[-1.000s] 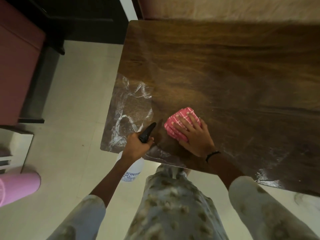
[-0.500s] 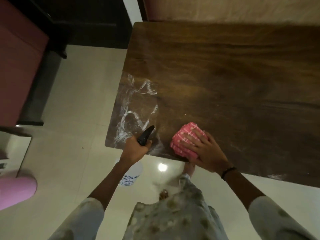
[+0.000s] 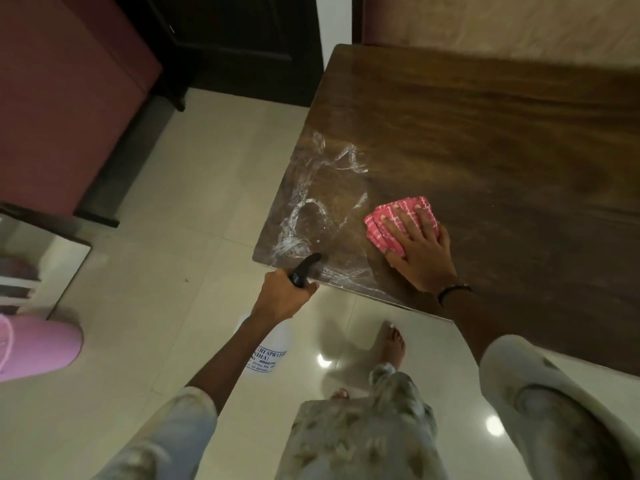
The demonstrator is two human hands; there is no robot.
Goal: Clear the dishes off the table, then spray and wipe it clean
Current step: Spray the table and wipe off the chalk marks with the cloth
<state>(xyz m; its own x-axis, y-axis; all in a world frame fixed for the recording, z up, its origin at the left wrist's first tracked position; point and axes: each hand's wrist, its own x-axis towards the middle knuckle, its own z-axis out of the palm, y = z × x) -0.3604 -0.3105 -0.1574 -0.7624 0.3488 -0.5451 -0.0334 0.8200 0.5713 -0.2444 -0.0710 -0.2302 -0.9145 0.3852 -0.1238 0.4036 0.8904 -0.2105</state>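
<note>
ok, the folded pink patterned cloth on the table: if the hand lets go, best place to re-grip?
The folded pink patterned cloth lies flat under the right hand on the wooden table. Probably grip from above, pinching across its stacked folds at the bare left edge.

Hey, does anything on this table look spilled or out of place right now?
Only the white streaky smears on the table near its left corner, beside the pink cloth under the right hand. They look like unwiped spray from the bottle the left hand grips. Nothing else stands out.
</note>
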